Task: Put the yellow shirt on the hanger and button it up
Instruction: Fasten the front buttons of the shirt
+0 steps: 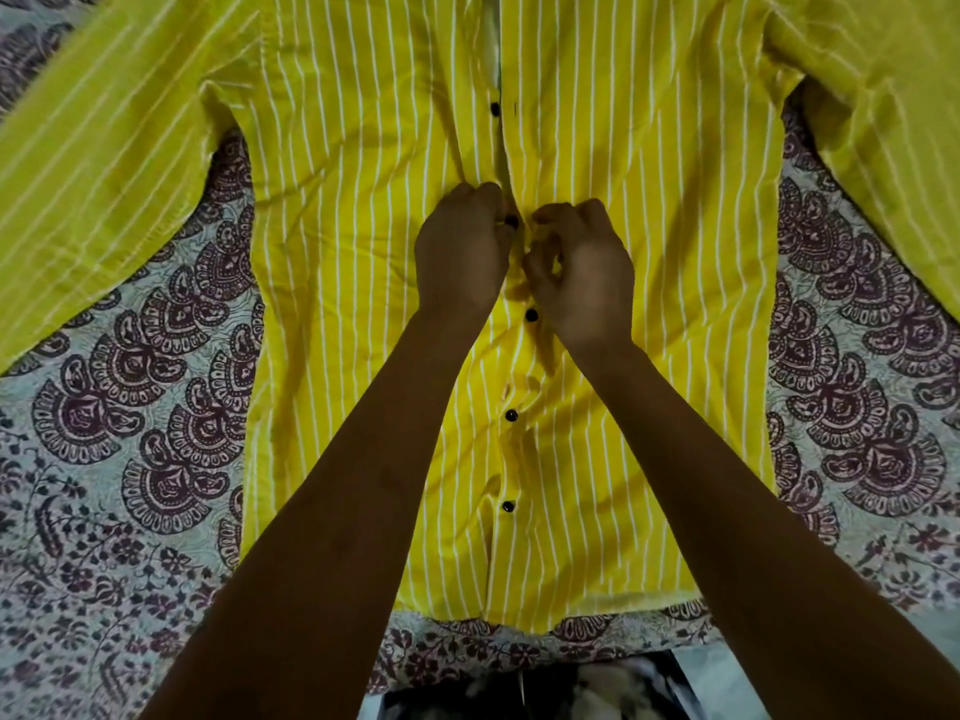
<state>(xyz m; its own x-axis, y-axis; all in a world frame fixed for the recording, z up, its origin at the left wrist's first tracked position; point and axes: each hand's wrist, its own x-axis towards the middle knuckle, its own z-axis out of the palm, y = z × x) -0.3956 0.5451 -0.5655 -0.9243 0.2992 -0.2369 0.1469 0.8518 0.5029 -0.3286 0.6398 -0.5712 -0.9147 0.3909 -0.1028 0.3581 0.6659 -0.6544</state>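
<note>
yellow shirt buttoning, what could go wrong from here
1. The left hand pinches a black button while the right hand grips the opposite placket edge; the button could slip before passing through its hole.
2. The yellow shirt is wrinkled along the fastened buttons, so the edges might be paired off by one.
3. The next button up is open beside a gaping front; pulling could shift the fabric on the patterned bedsheet.

No writing, label, brand or number can be read anywhere: the yellow shirt [597,252] filling the middle of the frame carries only white stripes, and the bedsheet [130,407] at lower left only a paisley print.
</note>
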